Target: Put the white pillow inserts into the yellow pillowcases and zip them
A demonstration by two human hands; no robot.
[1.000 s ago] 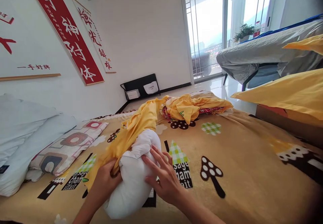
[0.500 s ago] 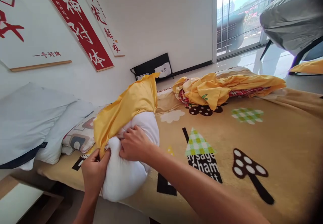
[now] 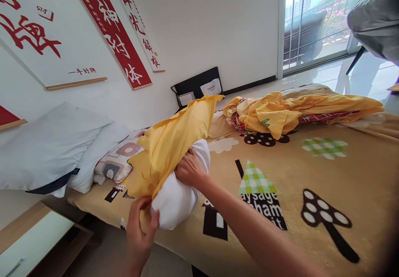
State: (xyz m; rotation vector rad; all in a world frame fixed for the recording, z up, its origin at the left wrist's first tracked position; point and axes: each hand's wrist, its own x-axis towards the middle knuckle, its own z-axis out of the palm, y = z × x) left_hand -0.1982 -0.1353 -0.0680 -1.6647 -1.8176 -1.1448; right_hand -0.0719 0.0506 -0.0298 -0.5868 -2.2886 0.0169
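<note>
A white pillow (image 3: 174, 202) lies bunched near the front edge of the bed, its far part inside a yellow pillowcase (image 3: 174, 133). The case's open edge runs slantwise across the pillow. My left hand (image 3: 140, 227) is at the near end of this edge, fingers curled at the yellow cloth and thumb against the white pillow. Farther along the edge, my right hand (image 3: 191, 171) is closed on the pillow, its fingertips partly hidden in the folds.
A tan patterned blanket (image 3: 293, 210) covers the bed. Crumpled yellow bedding (image 3: 280, 108) lies at the far side. Grey-white pillows (image 3: 56, 148) and a patterned pillow (image 3: 114, 164) are at left, above a bedside cabinet (image 3: 40, 239). A black rack (image 3: 198, 79) stands by the wall.
The yellow pillowcase now covers more of the white pillow, its edge drawn nearer to me. My left thumb has moved away from its fingers. The view has turned left.
</note>
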